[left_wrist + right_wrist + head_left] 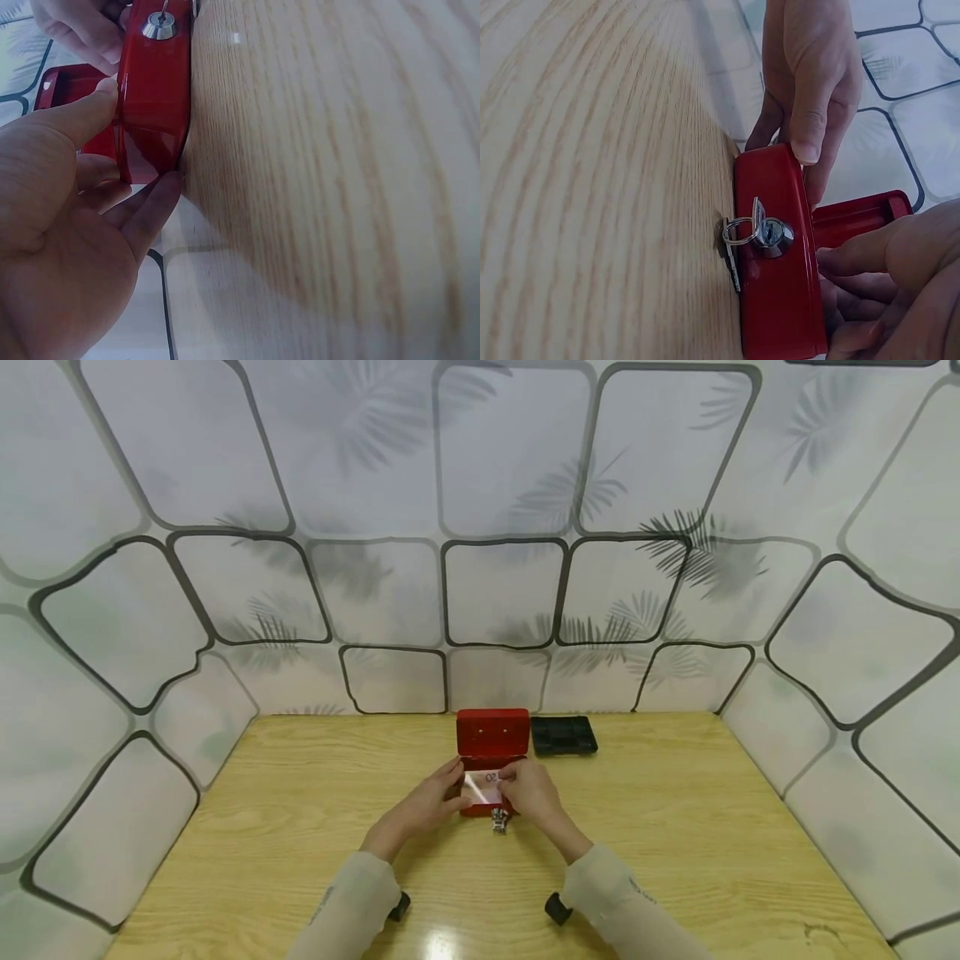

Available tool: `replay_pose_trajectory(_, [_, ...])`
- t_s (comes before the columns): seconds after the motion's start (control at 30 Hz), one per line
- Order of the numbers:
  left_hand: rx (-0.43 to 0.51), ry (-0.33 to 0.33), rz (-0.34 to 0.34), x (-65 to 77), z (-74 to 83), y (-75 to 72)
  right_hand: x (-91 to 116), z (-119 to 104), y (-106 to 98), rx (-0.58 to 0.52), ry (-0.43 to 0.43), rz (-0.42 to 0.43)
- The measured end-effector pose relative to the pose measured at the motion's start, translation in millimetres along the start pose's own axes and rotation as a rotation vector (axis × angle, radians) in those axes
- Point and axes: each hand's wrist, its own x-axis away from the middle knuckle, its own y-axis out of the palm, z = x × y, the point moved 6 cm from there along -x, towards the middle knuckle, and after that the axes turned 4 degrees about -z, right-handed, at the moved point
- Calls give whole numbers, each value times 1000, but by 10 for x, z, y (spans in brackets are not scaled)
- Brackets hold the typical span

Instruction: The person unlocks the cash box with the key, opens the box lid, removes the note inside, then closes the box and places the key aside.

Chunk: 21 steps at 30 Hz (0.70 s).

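Left hand (423, 802) grips red metal box (480, 811), mid-frame; we can't tell if right hand (531, 791) pinches pinkish paper banknote (478, 788), already within; hinged red lid (492, 737) not yet shut.

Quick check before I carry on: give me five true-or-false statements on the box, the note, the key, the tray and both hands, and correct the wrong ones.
1. The lid of the box stands open. True.
2. A key sits in the lock. True.
3. The left hand is clear of the box. False: the left hand grips the box's left side.
4. The right hand has its fingers at the note. True.
5. The tray lies left of the lid. False: the tray lies right of it.
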Motion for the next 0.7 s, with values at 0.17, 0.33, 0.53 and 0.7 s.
replay_pose_trajectory(0.17, [-3, 3, 0, 3, 4, -4, -3, -10, 10, 81, 31, -32])
replay_pose_trajectory(0.33, [1, 12, 1, 2, 1, -2, 3, -32, 19, 127, 29, -39])
replay_pose_trajectory(0.53, [0, 1, 2, 6, -6, -1, -19, 4, 4, 92, 50, 21])
replay_pose_trajectory(0.7, [1, -15, -6, 0, -15, 4, -39, 55, -28, -35, 19, 74])
